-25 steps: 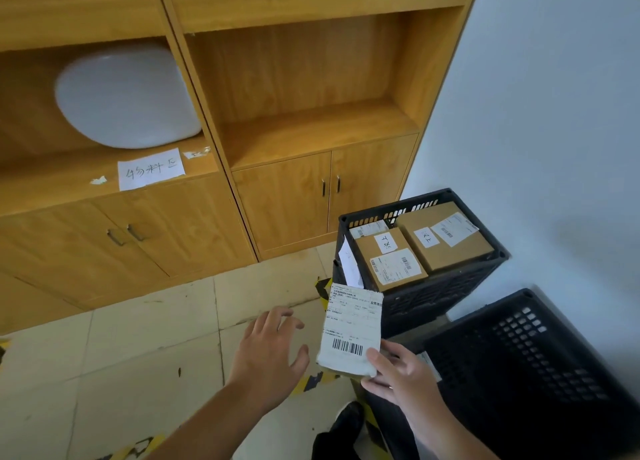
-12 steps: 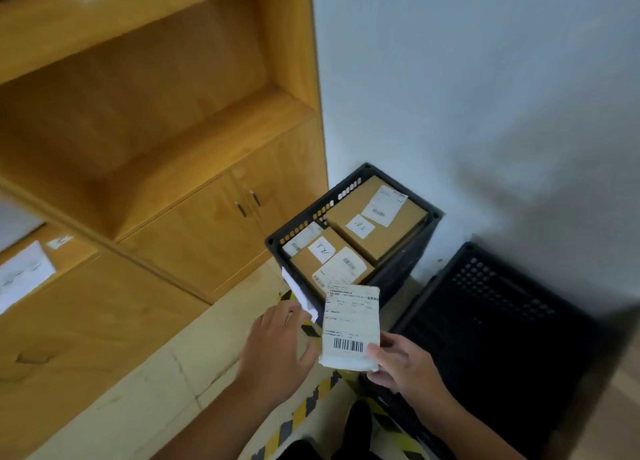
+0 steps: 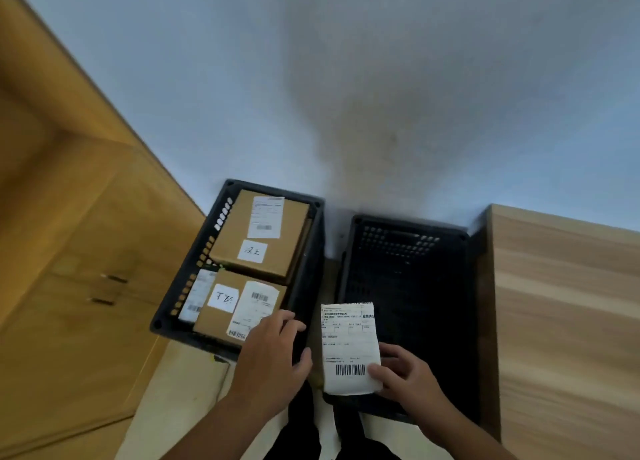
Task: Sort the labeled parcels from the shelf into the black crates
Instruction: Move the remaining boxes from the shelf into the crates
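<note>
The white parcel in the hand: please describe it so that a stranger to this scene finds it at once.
Two black plastic crates stand side by side at the pale wall. Over the near edge of the right crate, the right hand pinches a flat white parcel with a barcode label. Unlike the brown cardboard boxes in the left crate, it is white, thin and hand-held.

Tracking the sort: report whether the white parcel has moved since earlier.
Yes. The white parcel shifted right, from before the full crate to over the empty crate.
</note>
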The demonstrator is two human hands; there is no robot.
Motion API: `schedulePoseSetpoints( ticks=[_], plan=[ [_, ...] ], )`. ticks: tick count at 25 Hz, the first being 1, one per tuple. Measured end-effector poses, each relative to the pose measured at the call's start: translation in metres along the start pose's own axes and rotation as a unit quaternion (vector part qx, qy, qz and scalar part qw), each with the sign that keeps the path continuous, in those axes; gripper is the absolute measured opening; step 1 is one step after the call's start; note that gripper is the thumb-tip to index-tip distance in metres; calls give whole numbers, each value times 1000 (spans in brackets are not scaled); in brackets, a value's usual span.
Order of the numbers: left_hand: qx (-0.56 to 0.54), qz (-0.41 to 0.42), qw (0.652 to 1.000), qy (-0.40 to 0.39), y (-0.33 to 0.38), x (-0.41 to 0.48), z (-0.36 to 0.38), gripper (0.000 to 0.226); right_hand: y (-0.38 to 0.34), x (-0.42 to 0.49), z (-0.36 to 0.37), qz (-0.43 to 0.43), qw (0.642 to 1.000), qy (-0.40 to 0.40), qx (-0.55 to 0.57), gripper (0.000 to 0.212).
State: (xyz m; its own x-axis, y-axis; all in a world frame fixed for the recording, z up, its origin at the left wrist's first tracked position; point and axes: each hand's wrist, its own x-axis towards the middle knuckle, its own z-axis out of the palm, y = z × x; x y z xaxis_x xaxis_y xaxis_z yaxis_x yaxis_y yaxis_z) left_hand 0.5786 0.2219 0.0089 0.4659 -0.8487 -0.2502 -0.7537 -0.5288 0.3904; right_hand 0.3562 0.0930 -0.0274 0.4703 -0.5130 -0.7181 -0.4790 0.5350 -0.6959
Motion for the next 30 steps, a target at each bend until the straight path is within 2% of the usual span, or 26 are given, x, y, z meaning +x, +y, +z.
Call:
schedulePoseSetpoints(
  ticks=[4,9,14,19,30],
  plan=[
    [-20,54,998,-34,-17,41,22,41,30,23,-4,36,993,100,56,36],
    [-11,40,994,-98,-52,58,81,36,102,86,-2,83,981,162,62,40],
    [-10,44,987,-156,-85,62,138,36,159,157,11,127,976,169,58,33],
    [-25,41,981,-191,-99,58,169,36,176,194,14,165,972,165,26,36],
    [-74,19,985,-158,-110,61,162,32,194,222,23,198,968,99,-115,46]
  ],
)
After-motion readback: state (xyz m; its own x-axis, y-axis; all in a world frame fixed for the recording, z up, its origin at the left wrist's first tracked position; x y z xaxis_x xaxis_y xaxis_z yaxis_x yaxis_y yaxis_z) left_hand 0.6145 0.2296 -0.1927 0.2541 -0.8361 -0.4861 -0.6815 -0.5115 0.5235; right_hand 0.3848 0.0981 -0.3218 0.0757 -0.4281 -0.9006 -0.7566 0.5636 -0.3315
